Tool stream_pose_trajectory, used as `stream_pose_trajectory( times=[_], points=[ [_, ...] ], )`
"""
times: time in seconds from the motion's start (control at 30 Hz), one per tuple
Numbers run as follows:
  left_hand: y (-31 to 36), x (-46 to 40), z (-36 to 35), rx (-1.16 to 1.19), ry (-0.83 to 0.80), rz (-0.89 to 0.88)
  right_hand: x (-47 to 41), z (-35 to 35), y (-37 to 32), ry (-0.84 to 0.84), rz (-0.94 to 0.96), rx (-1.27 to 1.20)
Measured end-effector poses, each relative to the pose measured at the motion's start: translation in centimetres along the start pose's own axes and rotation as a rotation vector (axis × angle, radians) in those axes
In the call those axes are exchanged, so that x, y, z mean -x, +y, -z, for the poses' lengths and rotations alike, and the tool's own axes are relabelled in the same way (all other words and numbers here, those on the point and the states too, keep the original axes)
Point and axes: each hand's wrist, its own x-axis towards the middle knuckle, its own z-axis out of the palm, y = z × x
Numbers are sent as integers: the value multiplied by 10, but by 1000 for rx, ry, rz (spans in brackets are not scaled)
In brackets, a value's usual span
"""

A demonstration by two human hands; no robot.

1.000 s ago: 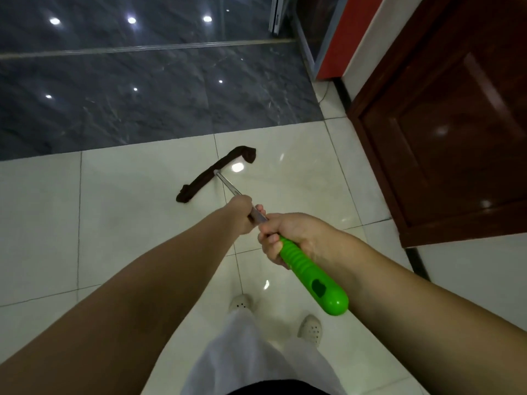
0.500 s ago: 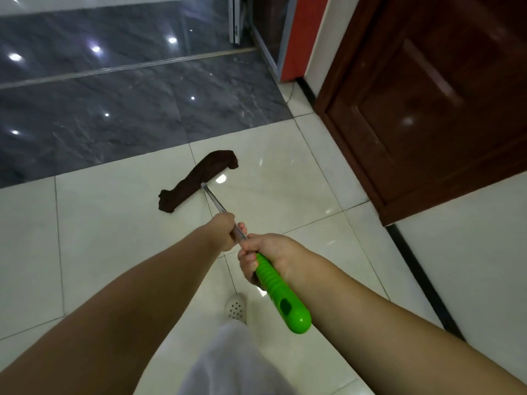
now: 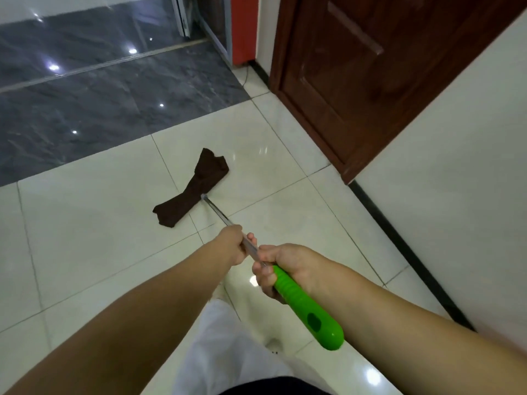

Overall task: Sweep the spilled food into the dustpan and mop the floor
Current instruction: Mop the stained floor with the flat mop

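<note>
We held the mop [image 3: 228, 223] with both hands. Its head was a dark brown cloth [image 3: 196, 189], long and narrow, wider and a little folded at the far end, lying flat on the pale floor tiles [image 3: 85, 223] near the dark grey tiles [image 3: 99, 104]. A thin metal shaft joined it to a bright green ribbed handle [image 3: 305, 306]. Our left hand [image 3: 232, 248] had its fingers closed around the shaft, and our right hand [image 3: 282, 266] gripped the top of the green handle. A brown wooden door [image 3: 370, 75] stood at the right.
</note>
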Motion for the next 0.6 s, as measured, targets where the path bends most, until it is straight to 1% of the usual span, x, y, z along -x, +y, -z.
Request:
stream_pose_trajectory(
  times=[0.1,0.13,0.33,0.43,0.6],
  points=[
    [-45,22,-10,-45,-73,-1,25,34,24,26,-12,12],
    [-60,32,-12,-26,-96,15,33,43,30,35,-17,26],
    [-115,71,-18,-42,-73,5,74,77,57,75,-61,102],
    [-126,82,-12,-41,-69,-5,86,77,63,78,-92,153],
    [-118,85,9,60,-31,-17,80,51,68,63,-118,217]
  ],
)
